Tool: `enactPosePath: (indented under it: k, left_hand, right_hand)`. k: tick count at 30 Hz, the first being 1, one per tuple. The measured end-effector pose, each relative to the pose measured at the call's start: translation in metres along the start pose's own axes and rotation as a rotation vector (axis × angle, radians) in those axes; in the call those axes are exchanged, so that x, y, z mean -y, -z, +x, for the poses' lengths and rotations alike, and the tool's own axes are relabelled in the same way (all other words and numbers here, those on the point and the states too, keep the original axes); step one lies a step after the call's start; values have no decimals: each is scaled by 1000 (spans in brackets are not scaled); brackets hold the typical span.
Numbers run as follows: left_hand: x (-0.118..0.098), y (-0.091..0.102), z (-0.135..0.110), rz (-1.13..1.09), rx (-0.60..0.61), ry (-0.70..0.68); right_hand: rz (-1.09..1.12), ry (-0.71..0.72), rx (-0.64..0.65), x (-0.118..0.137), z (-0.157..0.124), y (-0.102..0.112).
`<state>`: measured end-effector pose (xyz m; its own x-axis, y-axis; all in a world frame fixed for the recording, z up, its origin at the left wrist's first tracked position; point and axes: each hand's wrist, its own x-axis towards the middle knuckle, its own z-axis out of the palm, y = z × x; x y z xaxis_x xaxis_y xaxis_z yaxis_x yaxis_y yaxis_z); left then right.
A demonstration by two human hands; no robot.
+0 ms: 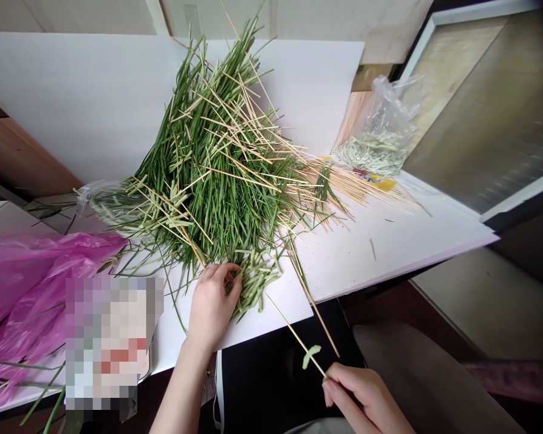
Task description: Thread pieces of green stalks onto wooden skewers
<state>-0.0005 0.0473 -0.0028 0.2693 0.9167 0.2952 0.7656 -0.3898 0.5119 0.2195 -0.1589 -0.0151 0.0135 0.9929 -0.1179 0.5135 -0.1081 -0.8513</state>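
A big heap of green chive stalks (pixel 208 163) lies on a white board (pixel 380 241), mixed with many thin bamboo skewers (pixel 335 181). My left hand (pixel 212 304) rests at the heap's near edge, fingers curled on a clump of short pale-green cut stalk pieces (pixel 256 280). My right hand (pixel 366 398), low at the front, pinches the end of one bamboo skewer (pixel 294 331) that points up-left toward the heap. A small green piece (pixel 311 354) is threaded on that skewer near my fingers.
A pink plastic bag (pixel 27 289) lies at the left beside a blurred-out patch. A clear plastic bag (pixel 382 129) of pale cut pieces sits at the back right. A framed panel (pixel 489 114) leans at the right; the board's front edge runs near my hands.
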Motion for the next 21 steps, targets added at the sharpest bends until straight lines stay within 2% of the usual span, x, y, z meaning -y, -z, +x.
enactPosePath:
  k: [5,10,13,16,18,21]
  left_hand:
    - [-1,3,0,-100,-70,63]
    - [-8,9,1,-326,-39,169]
    - [-16,12,0,-638,29,225]
    - [-27,12,-3,-967,162,275]
    - [-34,10,-6,-1094,226,289]
    - [-40,7,-9,-1160,286,268]
  right_hand:
    - [-4,16,52,-4,3,0]
    - [-26,1,44,-2,1,-1]
    - [-28,7,31,-1,0,-1]
    - [-33,16,9,-2,0,-2]
    - [-36,29,-15,-2,0,-2]
    - [-37,64,-42,-2,0,-1]
